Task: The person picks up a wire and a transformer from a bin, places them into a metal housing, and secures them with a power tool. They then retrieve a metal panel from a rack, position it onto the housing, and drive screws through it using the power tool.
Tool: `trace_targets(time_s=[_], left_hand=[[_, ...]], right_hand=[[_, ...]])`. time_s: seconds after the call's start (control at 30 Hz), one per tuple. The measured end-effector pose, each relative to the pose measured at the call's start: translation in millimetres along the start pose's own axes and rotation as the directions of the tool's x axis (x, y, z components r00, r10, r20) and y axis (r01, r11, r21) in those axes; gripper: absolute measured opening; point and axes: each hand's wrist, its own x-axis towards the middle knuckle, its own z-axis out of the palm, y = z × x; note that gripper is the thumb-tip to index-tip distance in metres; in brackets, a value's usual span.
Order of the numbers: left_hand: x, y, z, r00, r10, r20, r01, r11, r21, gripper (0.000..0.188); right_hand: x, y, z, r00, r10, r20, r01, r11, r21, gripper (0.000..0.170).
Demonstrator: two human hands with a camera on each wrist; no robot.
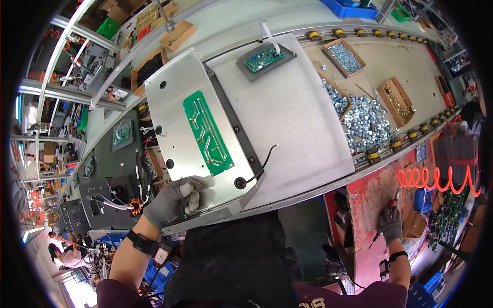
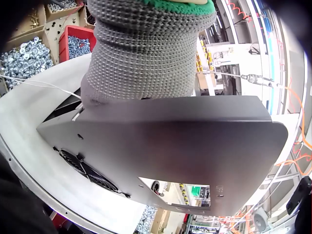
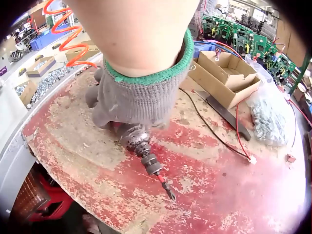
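My gloved left hand (image 1: pixel 179 201) holds the near left edge of a sheet-metal panel (image 1: pixel 177 118), fingers curled at the rim. A long green circuit board (image 1: pixel 207 133) lies on the panel's bright face. In the left wrist view, the panel's grey outer side (image 2: pixel 175 141) shows a black fan grille (image 2: pixel 87 170) and a rectangular cutout; the glove's cuff (image 2: pixel 146 53) stands behind the flange, hiding the fingers. Over at the right, my gloved right hand (image 1: pixel 390 226) grips a power screwdriver (image 3: pixel 135 139), its bit pointing down close to a worn red table (image 3: pixel 200 180).
Beside the panel, a white board (image 1: pixel 292 118) carries a small circuit board (image 1: pixel 263 59). Loose silver fasteners (image 1: pixel 367 123) and cardboard trays (image 1: pixel 395 101) lie beyond it. An orange coiled hose (image 1: pixel 436 179) hangs above the red table. A cardboard box (image 3: pixel 226 75) and a bagged heap (image 3: pixel 268 122) stand there.
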Motion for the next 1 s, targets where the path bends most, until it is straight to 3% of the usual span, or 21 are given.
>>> trace_targets(time_s=[0.07,0.13,0.2,0.23,0.27,0.33,0.43,0.47,0.53,0.6,0.63,0.67,0.73,0.77,0.83,0.87,0.93,0.97,1.0], left_hand=[[-0.4,-1.3,-4.7,1.0,0.002,0.02,-0.003,0.999,0.04,0.062],[0.4,-2.9,-6.4,0.999,0.002,0.035,-0.003,0.999,0.035,0.057],[-0.2,-2.8,-5.5,1.0,0.002,-0.003,-0.002,0.998,0.064,0.054],[2.0,-5.2,-13.2,0.997,0.007,0.072,-0.01,0.999,0.036,0.046],[0.8,-4.4,-14.2,0.997,0.02,0.079,-0.022,0.999,0.03,0.046],[-0.5,-4.3,-14.3,0.992,-0.001,0.127,0.006,0.999,-0.043,0.038],[2.3,-10.8,-22.9,0.987,0.038,0.157,-0.029,0.998,-0.059,0.037],[1.9,-12.3,-23.0,0.984,0.066,0.167,-0.05,0.994,-0.094,0.037],[0.6,-13.9,-23.1,0.984,0.101,0.143,-0.086,0.99,-0.109,0.039],[3.3,-15.0,-24.3,0.984,0.151,0.093,-0.132,0.974,-0.182,0.038],[7.4,-19.3,-27.0,0.988,0.144,0.057,-0.129,0.969,-0.21,0.037],[9.9,-18.9,-26.0,0.989,0.143,0.024,-0.133,0.962,-0.238,0.036],[4.3,-18.3,-20.8,0.986,0.156,-0.065,-0.167,0.959,-0.23,0.036],[3.2,-18.2,-22.7,0.986,0.16,-0.053,-0.168,0.96,-0.226,0.04],[5.7,-18.6,-23.9,0.986,0.161,-0.038,-0.165,0.955,-0.245,0.048],[5.9,-18.9,-25.2,0.985,0.167,-0.042,-0.172,0.952,-0.255,0.048],[6.5,-19.7,-27.1,0.982,0.191,0.0,-0.184,0.946,-0.266,0.049],[9.1,-21.2,-27.3,0.98,0.198,-0.007,-0.191,0.937,-0.291,0.049],[10.3,-22.2,-27.2,0.979,0.205,-0.013,-0.199,0.932,-0.302,0.049]], right_hand=[[10.7,-3.0,-8.0,0.984,0.112,0.141,-0.122,0.99,0.064,0.027],[17.7,-3.9,-14.8,0.977,0.101,0.189,-0.123,0.986,0.108,0.024],[24.0,-3.0,-16.3,0.995,0.048,0.084,-0.056,0.994,0.092,0.023],[47.4,-10.9,-70.8,0.993,0.117,-0.031,-0.115,0.992,0.052,0.027],[63.0,-19.8,-91.8,0.992,0.12,-0.038,-0.118,0.992,0.039,0.027],[83.8,-26.9,-128.4,0.909,0.292,0.298,-0.395,0.832,0.389,0.037],[123.9,-39.7,-196.6,0.899,0.216,0.38,-0.422,0.653,0.629,0.049],[135.0,-46.7,-231.7,0.902,0.217,0.373,-0.432,0.447,0.784,0.042],[155.0,-51.1,-253.6,0.978,0.164,0.126,-0.122,-0.034,0.992,0.041],[175.1,-45.9,-326.5,0.93,0.032,0.367,-0.339,-0.316,0.886,0.052],[186.4,-45.8,-330.1,0.953,0.051,0.299,-0.243,-0.466,0.851,0.06],[197.0,-40.9,-345.1,0.919,0.032,0.393,-0.33,-0.483,0.811,0.061],[221.4,-43.8,-401.0,0.917,0.051,0.396,-0.372,-0.254,0.893,0.067],[230.1,-50.9,-434.7,0.919,0.043,0.393,-0.373,-0.234,0.898,0.067],[247.1,-69.2,-496.3,0.965,-0.235,0.115,-0.144,-0.112,0.983,0.081],[262.8,-75.4,-513.8,0.928,-0.372,0.034,-0.041,-0.01,0.999,0.093],[285.0,-90.5,-533.4,0.821,-0.55,-0.153,0.374,0.315,0.872,0.097],[291.8,-101.2,-548.5,0.816,-0.558,-0.15,0.379,0.321,0.868,0.097],[296.3,-111.9,-567.5,0.806,-0.591,0.017,0.339,0.486,0.806,0.088]])
